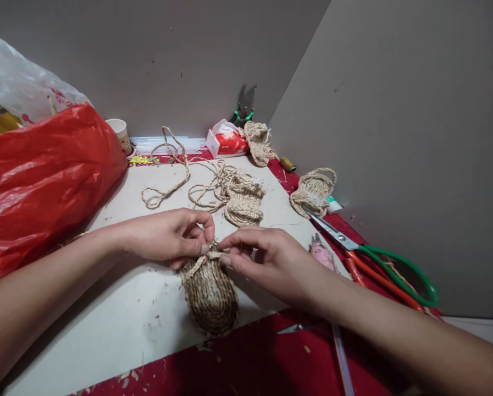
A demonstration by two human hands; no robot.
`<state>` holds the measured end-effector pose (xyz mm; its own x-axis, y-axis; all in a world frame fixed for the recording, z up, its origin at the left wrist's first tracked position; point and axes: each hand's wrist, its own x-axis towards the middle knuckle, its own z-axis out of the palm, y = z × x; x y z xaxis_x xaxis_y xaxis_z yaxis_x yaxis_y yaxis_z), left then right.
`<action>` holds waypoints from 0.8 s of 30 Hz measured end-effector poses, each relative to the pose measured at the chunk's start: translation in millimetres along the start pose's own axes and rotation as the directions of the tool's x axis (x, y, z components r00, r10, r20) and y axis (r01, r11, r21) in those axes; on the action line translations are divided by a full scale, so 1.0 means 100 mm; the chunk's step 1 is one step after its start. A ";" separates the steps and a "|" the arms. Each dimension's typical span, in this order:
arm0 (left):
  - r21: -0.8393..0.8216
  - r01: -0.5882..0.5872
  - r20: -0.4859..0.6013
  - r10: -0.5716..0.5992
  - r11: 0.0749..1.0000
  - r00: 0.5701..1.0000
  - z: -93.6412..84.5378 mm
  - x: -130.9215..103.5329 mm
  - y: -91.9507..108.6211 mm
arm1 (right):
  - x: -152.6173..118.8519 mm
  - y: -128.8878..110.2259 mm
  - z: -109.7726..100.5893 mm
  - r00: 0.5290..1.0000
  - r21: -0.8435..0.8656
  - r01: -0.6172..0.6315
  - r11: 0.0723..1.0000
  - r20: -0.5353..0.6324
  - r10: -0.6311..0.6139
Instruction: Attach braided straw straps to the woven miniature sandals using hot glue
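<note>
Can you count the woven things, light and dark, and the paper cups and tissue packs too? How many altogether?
Pale woven pieces: 3
Darker woven piece: 1
Paper cup: 1
Tissue pack: 1
Total: 6

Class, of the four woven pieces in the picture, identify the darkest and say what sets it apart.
The brown-streaked piece at the fingertips of the left hand and right hand; the other three pieces are pale beige and lie beyond the hands.
</note>
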<state>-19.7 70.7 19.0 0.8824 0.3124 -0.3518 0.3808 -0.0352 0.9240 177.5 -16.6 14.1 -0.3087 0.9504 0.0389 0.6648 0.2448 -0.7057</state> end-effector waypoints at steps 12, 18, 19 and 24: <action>-0.003 -0.012 -0.031 0.012 1.000 0.999 0.01 0.02 -0.02 | 0.09 0.09 0.16 0.998 -0.006 0.067 0.998 0.002 -0.067; -0.056 -0.002 -0.048 -0.001 0.998 0.999 0.02 0.04 -0.01 | 0.09 0.10 0.17 0.998 -0.018 0.056 0.998 -0.008 -0.056; -0.066 0.003 -0.052 -0.006 0.998 0.999 0.02 0.04 -0.01 | 0.09 0.10 0.17 0.998 -0.022 0.055 0.998 -0.010 -0.056; -0.074 0.029 -0.059 -0.034 0.997 0.998 0.01 0.04 -0.01 | 0.06 0.09 0.14 0.996 -0.075 0.071 0.995 -0.051 -0.075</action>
<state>-16.4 71.6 16.2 0.8513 0.3686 -0.3734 0.3852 0.0441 0.9218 172.1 -11.7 -1.7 -0.3231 0.9377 0.1275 0.6903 0.3257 -0.6461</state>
